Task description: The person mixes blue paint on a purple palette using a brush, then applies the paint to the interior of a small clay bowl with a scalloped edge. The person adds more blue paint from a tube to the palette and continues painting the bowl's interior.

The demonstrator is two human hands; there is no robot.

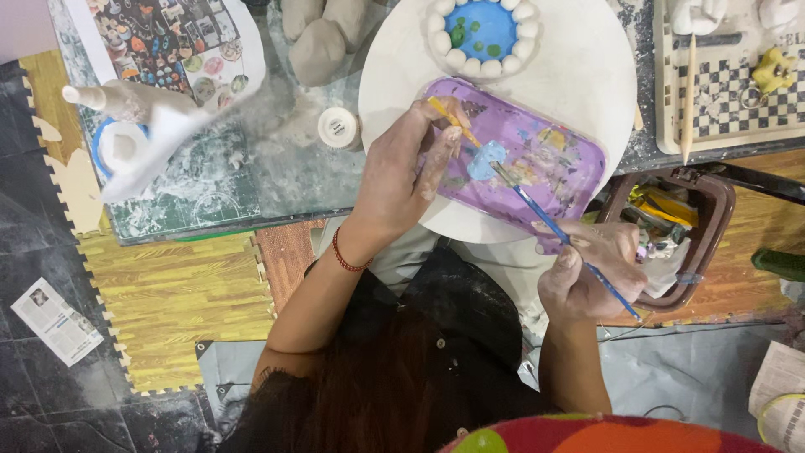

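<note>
— What is each hand doing?
— The right hand (591, 273) is clamped on a blue paintbrush (545, 220), its tip in the light blue paint (486, 159) on a purple palette (537, 155). The left hand (407, 172) pinches a yellow brush (453, 122).
— And the palette?
— It lies on a white round board (579, 75) at the desk's (277, 168) near edge, beside a blue-centred clay ring (482, 33).

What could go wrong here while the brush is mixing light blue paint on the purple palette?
The purple palette overhangs the round white board; pressure from the brush in the right hand might tip it toward the lap. The left hand holds a yellow tool over wet paint and may smear. The painted clay ring sits close by, so splashes could reach it.
</note>
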